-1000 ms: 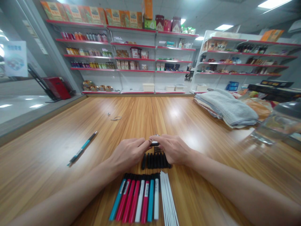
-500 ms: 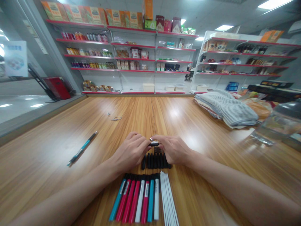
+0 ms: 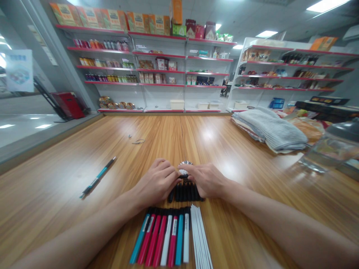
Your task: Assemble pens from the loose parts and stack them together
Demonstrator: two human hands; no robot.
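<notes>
My left hand [image 3: 159, 180] and my right hand [image 3: 208, 180] meet at the table's middle, fingers curled. Their fingertips pinch a small black pen part [image 3: 183, 176] lying crosswise between them. Just beyond it, partly covered by my right thumb, is a cluster of small silver-and-white pieces [image 3: 185, 163], too small to name. Under my hands a row of black pen parts [image 3: 188, 192] lies side by side. Nearer me are pen barrels [image 3: 164, 237] in teal, pink and white with black ends. Thin white rods [image 3: 201, 237] lie at their right.
A teal-and-black pen [image 3: 98, 177] lies to the left on the wooden table [image 3: 70, 216]. Farther back are a small wire loop [image 3: 138, 141] and a tiny silver piece [image 3: 129, 136]. Folded cloths [image 3: 269, 129] and a clear water container [image 3: 327, 149] stand right. Stocked shelves [image 3: 159, 85] line the back.
Both hands have shifted slightly, and the black part between them sits a little lower and nearer me. More of the silver-and-white cluster behind it shows.
</notes>
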